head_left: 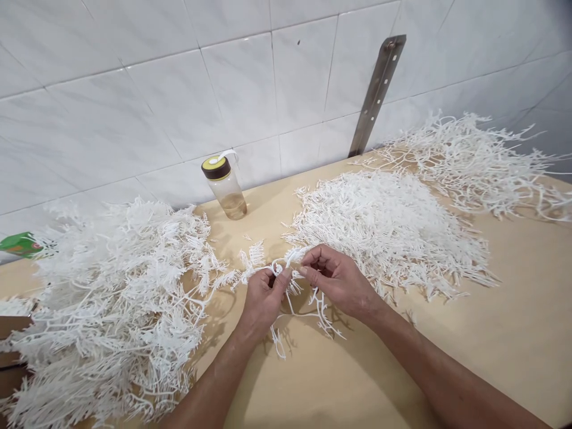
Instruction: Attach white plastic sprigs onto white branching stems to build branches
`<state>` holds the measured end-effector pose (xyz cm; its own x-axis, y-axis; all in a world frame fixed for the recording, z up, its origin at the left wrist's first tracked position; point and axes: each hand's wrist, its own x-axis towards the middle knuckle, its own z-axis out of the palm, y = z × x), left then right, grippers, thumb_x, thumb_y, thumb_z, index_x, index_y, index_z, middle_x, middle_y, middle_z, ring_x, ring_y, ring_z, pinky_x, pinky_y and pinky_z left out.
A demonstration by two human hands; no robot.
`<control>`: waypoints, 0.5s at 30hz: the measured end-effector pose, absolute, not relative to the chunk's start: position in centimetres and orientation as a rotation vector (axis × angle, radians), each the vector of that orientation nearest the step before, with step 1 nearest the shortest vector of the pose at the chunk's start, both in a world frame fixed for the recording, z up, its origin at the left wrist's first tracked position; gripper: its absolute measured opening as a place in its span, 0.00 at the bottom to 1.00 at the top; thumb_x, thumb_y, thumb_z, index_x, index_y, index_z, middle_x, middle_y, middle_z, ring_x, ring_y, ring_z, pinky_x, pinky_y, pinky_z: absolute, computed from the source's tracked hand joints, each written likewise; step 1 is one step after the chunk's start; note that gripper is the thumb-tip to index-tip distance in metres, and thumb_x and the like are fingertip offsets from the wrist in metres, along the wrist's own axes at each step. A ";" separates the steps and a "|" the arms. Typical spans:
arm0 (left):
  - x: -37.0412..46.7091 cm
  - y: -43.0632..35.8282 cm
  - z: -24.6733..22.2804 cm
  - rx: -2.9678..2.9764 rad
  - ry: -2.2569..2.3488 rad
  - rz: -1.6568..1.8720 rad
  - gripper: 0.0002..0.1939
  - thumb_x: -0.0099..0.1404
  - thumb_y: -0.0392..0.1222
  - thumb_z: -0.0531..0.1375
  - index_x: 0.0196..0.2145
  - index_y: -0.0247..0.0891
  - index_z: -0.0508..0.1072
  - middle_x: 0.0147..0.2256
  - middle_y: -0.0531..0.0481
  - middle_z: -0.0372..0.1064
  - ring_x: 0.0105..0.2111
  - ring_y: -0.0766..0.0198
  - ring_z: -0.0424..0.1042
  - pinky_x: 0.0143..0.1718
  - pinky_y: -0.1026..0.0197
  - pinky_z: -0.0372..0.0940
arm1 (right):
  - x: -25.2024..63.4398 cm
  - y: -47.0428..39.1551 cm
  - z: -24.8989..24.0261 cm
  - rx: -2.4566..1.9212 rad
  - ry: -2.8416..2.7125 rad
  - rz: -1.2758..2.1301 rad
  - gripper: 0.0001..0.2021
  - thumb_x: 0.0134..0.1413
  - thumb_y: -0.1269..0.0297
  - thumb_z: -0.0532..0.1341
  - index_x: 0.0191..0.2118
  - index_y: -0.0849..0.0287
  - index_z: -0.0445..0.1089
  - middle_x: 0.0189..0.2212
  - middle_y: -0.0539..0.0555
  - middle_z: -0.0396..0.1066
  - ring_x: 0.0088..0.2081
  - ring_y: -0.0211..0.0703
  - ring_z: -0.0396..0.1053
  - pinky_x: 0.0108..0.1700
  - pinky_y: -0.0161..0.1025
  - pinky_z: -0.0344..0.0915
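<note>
My left hand (263, 298) is closed on a white branching plastic piece (322, 313), pinched between thumb and fingers. Thin forked stems of this piece hang below the hands, over the table. Close by on the right, my right hand (337, 277) pinches at the same piece with thumb and forefinger; the exact part between its fingertips is too small to make out. Just beyond the left hand, more white feathery sprigs (254, 255) lie on the tabletop, trailing toward the large left heap of tangled white branched pieces (120, 298).
A flat pile of short white bits (379, 220) lies right of centre, with a heap of long bare stems (482, 161) behind it. A drink bottle (227, 190) stands near the tiled wall (241, 77). A metal strip (378, 95) leans there. A green packet (20, 244) sits far left.
</note>
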<state>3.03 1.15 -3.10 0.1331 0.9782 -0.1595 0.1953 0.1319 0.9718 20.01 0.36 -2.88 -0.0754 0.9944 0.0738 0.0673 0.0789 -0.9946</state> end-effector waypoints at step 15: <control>3.2 0.8 -2.0 0.995 1.158 0.909 0.26 0.50 0.60 0.69 0.21 0.36 0.63 0.17 0.60 0.49 0.17 0.75 0.47 0.18 0.68 0.43 | 20.3 0.2 -3.1 -1.118 -1.811 0.624 0.07 0.62 0.66 0.55 0.39 0.56 0.71 0.34 0.55 0.72 0.32 0.41 0.68 0.31 0.38 0.64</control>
